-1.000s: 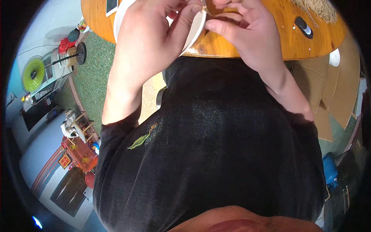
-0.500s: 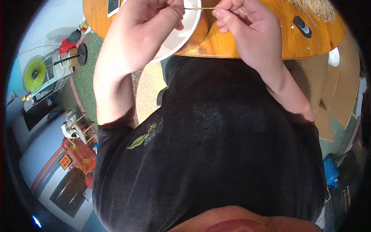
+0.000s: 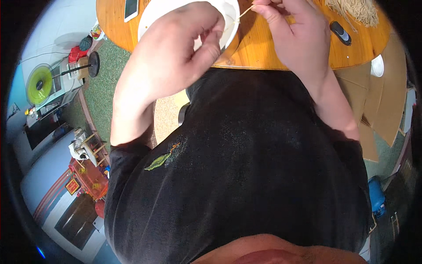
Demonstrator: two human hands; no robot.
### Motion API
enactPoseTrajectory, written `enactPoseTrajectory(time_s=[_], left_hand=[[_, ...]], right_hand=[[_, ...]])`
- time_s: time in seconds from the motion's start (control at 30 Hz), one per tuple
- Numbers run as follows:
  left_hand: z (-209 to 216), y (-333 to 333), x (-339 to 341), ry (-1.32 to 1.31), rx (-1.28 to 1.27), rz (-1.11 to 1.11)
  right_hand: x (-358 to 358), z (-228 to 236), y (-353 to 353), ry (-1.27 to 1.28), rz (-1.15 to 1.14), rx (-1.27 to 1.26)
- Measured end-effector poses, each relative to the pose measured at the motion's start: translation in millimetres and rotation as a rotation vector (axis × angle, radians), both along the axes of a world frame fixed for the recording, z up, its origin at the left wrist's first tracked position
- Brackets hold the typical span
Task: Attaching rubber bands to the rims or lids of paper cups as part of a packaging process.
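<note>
A thin beige strand [image 3: 247, 12] with a small knot or kink partway along slants down from my right hand [image 3: 303, 37]. My right thumb and forefinger pinch its upper end above the table. The lower end runs to the fingertips of my left hand [image 3: 176, 50], which is curled with its back toward me; its grip on the strand is partly hidden. Beneath my left hand is a white basin [image 3: 146, 22], largely covered by it. A bundle of similar beige strands [image 3: 358, 12] lies on the table to the right of my right hand.
The round wooden table [image 3: 259, 55] carries a phone [image 3: 131, 9] at the left and a small black oblong object [image 3: 340, 33] at the right. Flattened cardboard [image 3: 382, 97] and a white bowl-like thing [image 3: 377, 66] are beyond its right edge. A green fan [image 3: 39, 84] stands far left.
My left hand has turned over and come down toward me, baring more of the basin. My right hand has shifted slightly right; the strand, level before, now slants.
</note>
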State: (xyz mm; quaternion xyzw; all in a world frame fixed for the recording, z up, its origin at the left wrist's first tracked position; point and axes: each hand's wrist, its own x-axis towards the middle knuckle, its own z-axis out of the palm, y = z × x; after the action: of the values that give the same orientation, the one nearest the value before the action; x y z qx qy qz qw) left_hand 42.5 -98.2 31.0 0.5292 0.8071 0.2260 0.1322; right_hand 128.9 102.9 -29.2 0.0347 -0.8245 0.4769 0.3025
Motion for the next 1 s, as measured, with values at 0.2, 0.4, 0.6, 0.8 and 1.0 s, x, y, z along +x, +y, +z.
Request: enactPoseTrajectory(time_s=[0.2, 0.4, 0.6, 0.8, 1.0], left_hand=[[-12, -3, -6, -0.012, 0.093, -0.066], [-19, -6, -6, -0.356, 0.111, 0.048], [-36, -13, -8, -0.725, 0.112, 0.157], [-29, -8, -2, -0.801, 0.165, 0.126], [-34, -7, 2, -0.741, 0.263, 0.124]], right_hand=[[-14, 11, 9, 0.243, -0.092, 0.372], [-44, -12, 4, 0.508, 0.213, -0.265], [0, 7, -11, 0.122, -0.223, 0.017], [52, -29, -3, 0.136, 0.115, -0.114], [53, -15, 7, 0.184, -0.06, -0.05]])
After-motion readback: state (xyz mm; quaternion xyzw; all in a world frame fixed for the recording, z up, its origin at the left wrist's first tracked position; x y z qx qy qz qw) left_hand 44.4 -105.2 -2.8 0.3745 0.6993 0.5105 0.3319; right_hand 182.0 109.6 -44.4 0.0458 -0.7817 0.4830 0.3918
